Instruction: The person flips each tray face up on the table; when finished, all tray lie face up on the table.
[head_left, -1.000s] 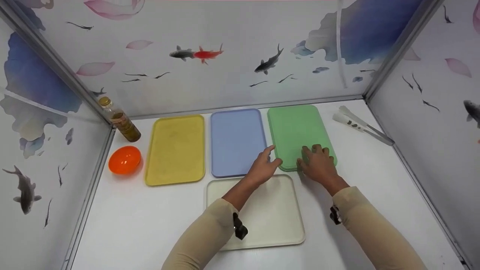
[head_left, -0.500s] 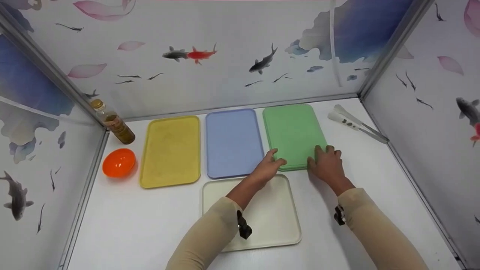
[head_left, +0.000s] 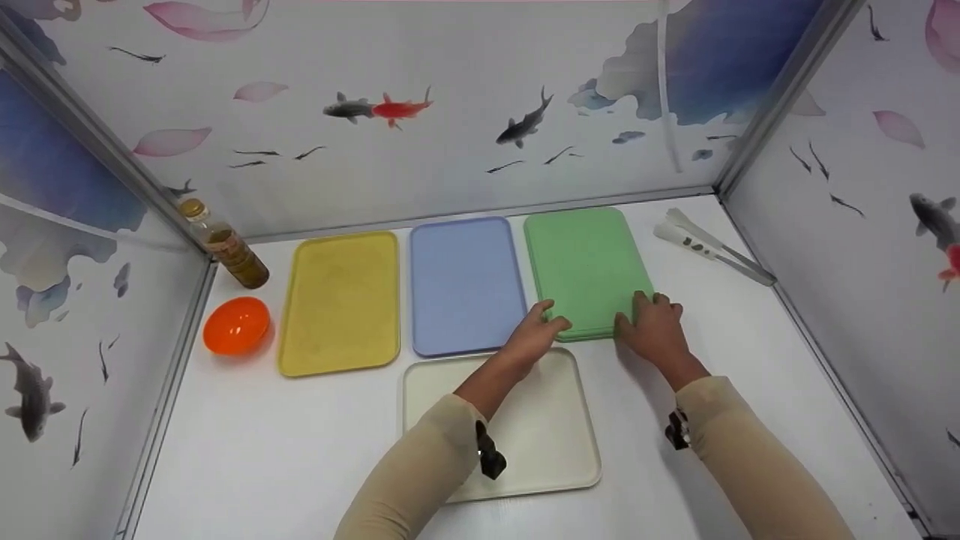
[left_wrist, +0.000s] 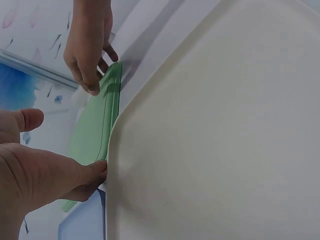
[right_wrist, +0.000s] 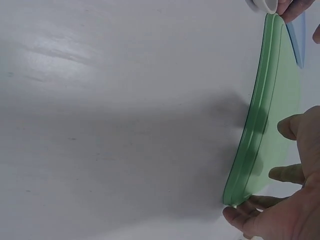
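Observation:
A flat green tray (head_left: 589,262) with a doubled rim along its near side lies at the right of a row of trays. My left hand (head_left: 529,337) is at its near left corner, with digits extended and a fingertip against the rim (left_wrist: 109,135) in the left wrist view. My right hand (head_left: 654,326) is at the near right corner. In the right wrist view, fingertips (right_wrist: 240,212) of this hand touch the outside of the corner, while other digits reach over the tray's face. A cream tray (head_left: 540,442) lies below my left forearm, partly hidden by it.
A blue tray (head_left: 466,285) and a yellow tray (head_left: 341,304) lie to the left. Beyond them are an orange bowl (head_left: 236,328) and a bottle of yellowish-brown liquid (head_left: 240,259). Tongs (head_left: 709,246) lie at the back right. Printed panels (head_left: 420,172) enclose the white table.
My right hand has shifted right, from over the green tray's near part to its near right corner. My left hand has come closer to the left corner. The head view has turned slightly.

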